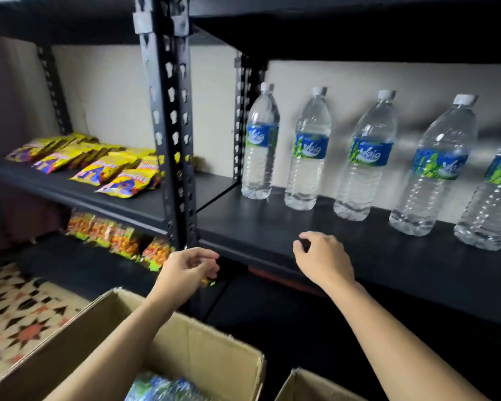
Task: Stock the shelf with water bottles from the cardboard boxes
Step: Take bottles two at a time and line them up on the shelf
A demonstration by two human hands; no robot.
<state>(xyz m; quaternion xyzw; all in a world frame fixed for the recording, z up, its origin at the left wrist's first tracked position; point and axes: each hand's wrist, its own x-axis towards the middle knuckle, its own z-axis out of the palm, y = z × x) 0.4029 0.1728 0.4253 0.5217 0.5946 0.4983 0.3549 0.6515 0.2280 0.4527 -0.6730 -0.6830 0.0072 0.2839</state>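
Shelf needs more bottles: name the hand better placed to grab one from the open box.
Probably left: the left hand is nearest the open cardboard box; the right hand is farther, by the shelf.

Five clear water bottles (368, 157) with white caps and blue-green labels stand up in a row at the back of the black shelf (359, 256). Below, an open cardboard box (214, 351) holds more bottles (162, 387). A second box (307, 386) sits just beside it.
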